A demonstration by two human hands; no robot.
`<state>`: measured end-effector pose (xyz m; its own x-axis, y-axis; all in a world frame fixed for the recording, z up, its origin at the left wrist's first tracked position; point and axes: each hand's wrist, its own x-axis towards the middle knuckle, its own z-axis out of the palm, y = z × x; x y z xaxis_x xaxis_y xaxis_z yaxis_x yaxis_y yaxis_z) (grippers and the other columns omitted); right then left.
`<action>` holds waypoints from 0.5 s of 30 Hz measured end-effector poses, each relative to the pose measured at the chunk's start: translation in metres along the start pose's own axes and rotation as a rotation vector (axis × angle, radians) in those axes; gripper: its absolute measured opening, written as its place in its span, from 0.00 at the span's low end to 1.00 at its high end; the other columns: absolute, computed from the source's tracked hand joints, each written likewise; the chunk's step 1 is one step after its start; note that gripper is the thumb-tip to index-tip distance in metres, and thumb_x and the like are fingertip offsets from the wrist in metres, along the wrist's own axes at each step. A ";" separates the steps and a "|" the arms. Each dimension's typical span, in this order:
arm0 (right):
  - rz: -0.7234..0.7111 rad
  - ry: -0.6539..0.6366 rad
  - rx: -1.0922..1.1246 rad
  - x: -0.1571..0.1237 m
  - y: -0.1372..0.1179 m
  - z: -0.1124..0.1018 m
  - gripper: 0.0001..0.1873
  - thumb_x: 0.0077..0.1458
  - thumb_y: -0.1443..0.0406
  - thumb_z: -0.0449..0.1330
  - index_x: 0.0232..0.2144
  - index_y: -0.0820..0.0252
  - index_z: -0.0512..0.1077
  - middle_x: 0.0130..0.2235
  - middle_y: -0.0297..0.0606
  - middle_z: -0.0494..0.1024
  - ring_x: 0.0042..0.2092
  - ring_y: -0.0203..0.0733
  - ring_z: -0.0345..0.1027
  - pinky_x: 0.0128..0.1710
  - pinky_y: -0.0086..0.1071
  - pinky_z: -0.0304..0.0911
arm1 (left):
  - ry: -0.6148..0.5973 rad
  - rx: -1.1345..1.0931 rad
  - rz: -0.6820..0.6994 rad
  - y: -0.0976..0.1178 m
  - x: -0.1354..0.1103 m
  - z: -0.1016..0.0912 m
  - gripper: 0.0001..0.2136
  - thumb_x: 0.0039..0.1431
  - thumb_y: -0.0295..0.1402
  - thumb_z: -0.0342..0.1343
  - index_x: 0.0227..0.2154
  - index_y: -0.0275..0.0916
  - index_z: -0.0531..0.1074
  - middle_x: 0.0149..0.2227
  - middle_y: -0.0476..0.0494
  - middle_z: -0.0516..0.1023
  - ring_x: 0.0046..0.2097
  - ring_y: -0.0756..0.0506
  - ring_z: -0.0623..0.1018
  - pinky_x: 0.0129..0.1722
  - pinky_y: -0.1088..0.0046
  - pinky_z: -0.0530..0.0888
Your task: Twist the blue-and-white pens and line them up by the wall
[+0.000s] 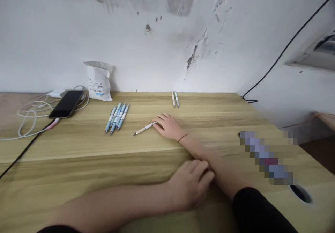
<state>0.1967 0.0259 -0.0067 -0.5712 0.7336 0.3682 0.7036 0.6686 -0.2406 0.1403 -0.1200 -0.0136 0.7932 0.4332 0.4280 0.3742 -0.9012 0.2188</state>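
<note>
My right hand [169,125] lies low over the middle of the desk, palm down, with a thin dark band at the wrist. Its thumb and fingertips are closed on the back end of a cream and white pen [143,129], whose tip points left toward the front. Closer to me, my left hand [190,184] is curled, with its knuckles up beside my right forearm, and nothing shows in its fingers. Several blue and white pens [117,117] lie in a bunch to the left. Farther back, two light pens [175,99] lie side by side.
A black phone [67,103] rests among white cables [34,114] at the left. A white packet [98,81] stands against the wall [136,51]. At the right are a blurred-out long object [264,156] and a round cable hole [300,193] in the desk [86,170].
</note>
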 end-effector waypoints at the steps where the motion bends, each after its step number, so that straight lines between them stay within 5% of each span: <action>1: 0.001 -0.004 -0.002 0.000 0.000 0.000 0.11 0.62 0.61 0.48 0.41 0.56 0.68 0.44 0.37 0.71 0.47 0.41 0.57 0.47 0.36 0.51 | 0.002 -0.022 0.034 0.003 -0.001 0.001 0.15 0.57 0.33 0.46 0.47 0.35 0.64 0.46 0.39 0.67 0.45 0.43 0.68 0.44 0.67 0.67; 8: -0.006 -0.009 0.016 0.003 0.003 0.001 0.12 0.61 0.61 0.48 0.42 0.57 0.69 0.45 0.38 0.71 0.46 0.42 0.57 0.47 0.36 0.51 | 0.085 0.148 -0.301 -0.032 0.007 -0.018 0.20 0.53 0.27 0.46 0.51 0.34 0.61 0.51 0.34 0.64 0.52 0.37 0.64 0.47 0.58 0.65; 11: -0.001 0.001 0.012 0.003 0.003 0.001 0.12 0.61 0.61 0.48 0.41 0.57 0.69 0.44 0.38 0.71 0.46 0.42 0.58 0.47 0.37 0.51 | 0.003 0.040 -0.223 -0.016 0.006 -0.018 0.18 0.51 0.28 0.48 0.47 0.34 0.64 0.48 0.35 0.66 0.49 0.38 0.66 0.45 0.61 0.67; 15: 0.004 -0.009 0.016 0.002 0.003 0.001 0.12 0.61 0.61 0.48 0.40 0.57 0.69 0.43 0.38 0.71 0.46 0.42 0.58 0.47 0.37 0.51 | -0.092 -0.109 -0.033 0.011 0.003 -0.015 0.25 0.51 0.31 0.49 0.54 0.32 0.57 0.53 0.36 0.63 0.51 0.40 0.65 0.47 0.65 0.68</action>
<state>0.1971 0.0294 -0.0080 -0.5722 0.7376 0.3586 0.6992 0.6672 -0.2567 0.1396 -0.1287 0.0029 0.8238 0.4548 0.3383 0.3502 -0.8777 0.3272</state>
